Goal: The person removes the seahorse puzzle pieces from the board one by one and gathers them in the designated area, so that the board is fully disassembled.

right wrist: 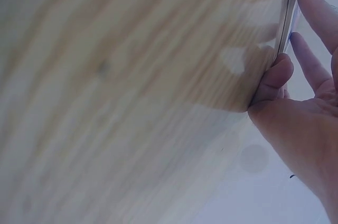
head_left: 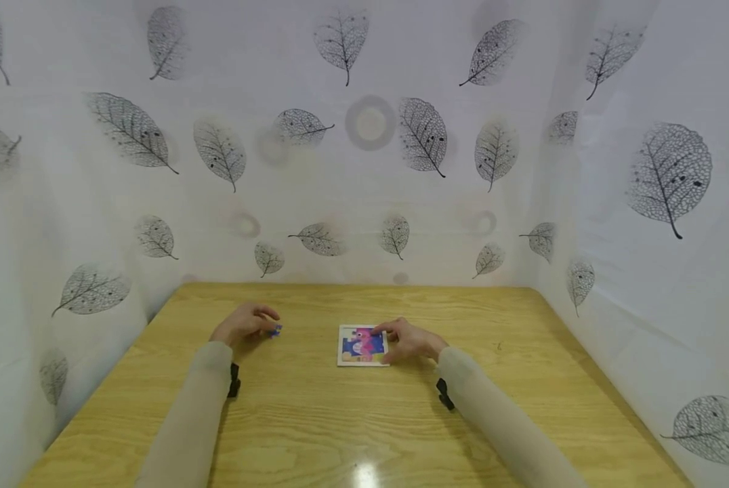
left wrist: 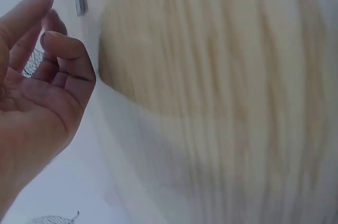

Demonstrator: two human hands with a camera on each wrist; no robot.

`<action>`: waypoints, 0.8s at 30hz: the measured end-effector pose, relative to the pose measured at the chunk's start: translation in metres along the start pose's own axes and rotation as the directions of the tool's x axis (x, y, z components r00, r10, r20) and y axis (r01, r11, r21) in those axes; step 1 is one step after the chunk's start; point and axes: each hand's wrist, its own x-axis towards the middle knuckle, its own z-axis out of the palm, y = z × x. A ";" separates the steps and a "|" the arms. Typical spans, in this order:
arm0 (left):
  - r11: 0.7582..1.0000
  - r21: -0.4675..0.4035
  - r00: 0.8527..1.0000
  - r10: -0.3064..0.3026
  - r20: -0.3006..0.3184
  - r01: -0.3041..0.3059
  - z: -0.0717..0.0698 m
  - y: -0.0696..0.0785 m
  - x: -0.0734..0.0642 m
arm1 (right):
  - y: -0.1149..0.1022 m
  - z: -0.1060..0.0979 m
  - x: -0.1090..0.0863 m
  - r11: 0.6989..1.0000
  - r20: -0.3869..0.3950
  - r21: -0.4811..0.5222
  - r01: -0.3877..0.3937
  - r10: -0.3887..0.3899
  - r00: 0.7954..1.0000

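A small blue puzzle piece (head_left: 276, 330) shows at the fingertips of my left hand (head_left: 246, 322), pinched between the thumb and a finger, the index finger raised above it. In the left wrist view my left hand's fingers (left wrist: 74, 52) hide the piece. Right of it, a white-framed jigsaw puzzle (head_left: 363, 346) with a pink figure on blue lies flat on the table. At the puzzle's right side is my right hand (head_left: 412, 340). Its straight fingers touch the picture and its thumb rests at the right edge. The right wrist view shows the board (right wrist: 288, 18) edge-on beside the thumb.
The wooden table (head_left: 316, 420) reaches back to a white curtain (head_left: 364, 203) with leaf prints, which also hangs at both sides. Black straps (head_left: 234, 381) sit at both wrists.
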 end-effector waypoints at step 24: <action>0.991 -0.125 0.992 0.069 0.105 -0.055 0.065 0.061 0.018 | -0.002 -0.002 0.000 0.998 0.001 0.003 0.062 -0.062 0.998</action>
